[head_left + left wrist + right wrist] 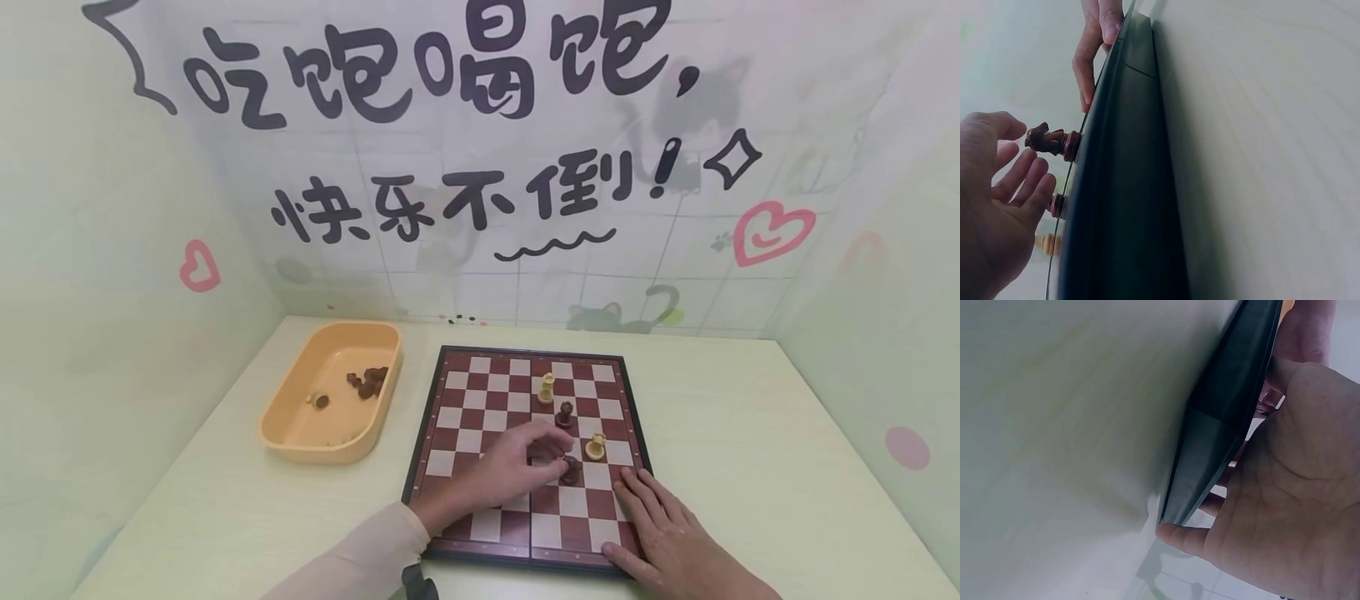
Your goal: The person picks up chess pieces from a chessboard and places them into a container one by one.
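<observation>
My left hand (517, 462) hovers over the chessboard (491, 527), thumb and fingertips right at the head of a dark chess knight (1047, 140). The knight stands upright on the board, partly hidden by the hand in the head view. In the left wrist view the fingers curve loosely, and the thumb tip lies just beside the knight's top. Flat along the board's right edge rests my right hand (678, 537), its fingers extended onto the squares and its thumb at the near corner. Close by stand a dark piece (566, 415), a light piece (596, 447) and a taller light piece (547, 389).
Left of the board sits an orange-yellow tray (273, 433) with several dark pieces (369, 383) and a few light ones in it. A pale wooden table (757, 433) carries everything, with a printed curtain (480, 292) behind and at both sides.
</observation>
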A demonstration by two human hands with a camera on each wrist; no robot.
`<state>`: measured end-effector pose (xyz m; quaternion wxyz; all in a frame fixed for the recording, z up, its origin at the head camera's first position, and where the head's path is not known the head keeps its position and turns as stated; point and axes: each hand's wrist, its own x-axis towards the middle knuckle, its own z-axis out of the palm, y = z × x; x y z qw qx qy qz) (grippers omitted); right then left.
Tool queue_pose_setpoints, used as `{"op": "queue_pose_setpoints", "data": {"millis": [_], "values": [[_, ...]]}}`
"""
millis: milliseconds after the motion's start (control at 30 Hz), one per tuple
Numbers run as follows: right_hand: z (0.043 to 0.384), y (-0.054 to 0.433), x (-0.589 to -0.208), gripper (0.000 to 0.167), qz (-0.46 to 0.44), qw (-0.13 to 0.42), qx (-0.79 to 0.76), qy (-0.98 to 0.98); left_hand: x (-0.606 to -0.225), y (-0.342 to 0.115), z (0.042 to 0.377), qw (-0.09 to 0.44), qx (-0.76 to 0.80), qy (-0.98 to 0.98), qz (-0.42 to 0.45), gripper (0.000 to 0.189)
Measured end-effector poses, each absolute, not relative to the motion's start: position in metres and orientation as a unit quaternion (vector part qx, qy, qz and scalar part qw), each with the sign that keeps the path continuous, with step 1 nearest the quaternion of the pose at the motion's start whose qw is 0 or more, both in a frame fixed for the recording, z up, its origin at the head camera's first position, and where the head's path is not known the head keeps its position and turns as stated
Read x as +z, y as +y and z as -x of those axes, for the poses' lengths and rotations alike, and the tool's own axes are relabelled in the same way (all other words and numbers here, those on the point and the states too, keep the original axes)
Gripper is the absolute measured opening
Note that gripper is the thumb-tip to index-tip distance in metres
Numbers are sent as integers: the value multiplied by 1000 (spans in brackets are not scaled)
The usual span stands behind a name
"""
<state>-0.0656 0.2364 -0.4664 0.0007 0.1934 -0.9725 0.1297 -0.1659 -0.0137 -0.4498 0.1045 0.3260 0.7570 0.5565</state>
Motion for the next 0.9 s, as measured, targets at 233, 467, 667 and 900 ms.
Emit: {"op": "queue_pose_setpoints", "data": {"millis": [233, 467, 667, 900], "values": [[66, 237, -469, 78, -199, 19, 131, -971, -454, -7, 166, 100, 542, 759, -347, 22], [65, 237, -470, 78, -201, 23, 129, -971, -457, -4, 166, 117, 542, 757, -345, 19], [65, 237, -470, 77, -203, 34, 124, -971, -455, -2, 166, 116, 524, 769, -346, 18], [65, 237, -470, 78, -200, 34, 126, -971, -455, -1, 166, 100, 502, 785, -350, 15]]}}
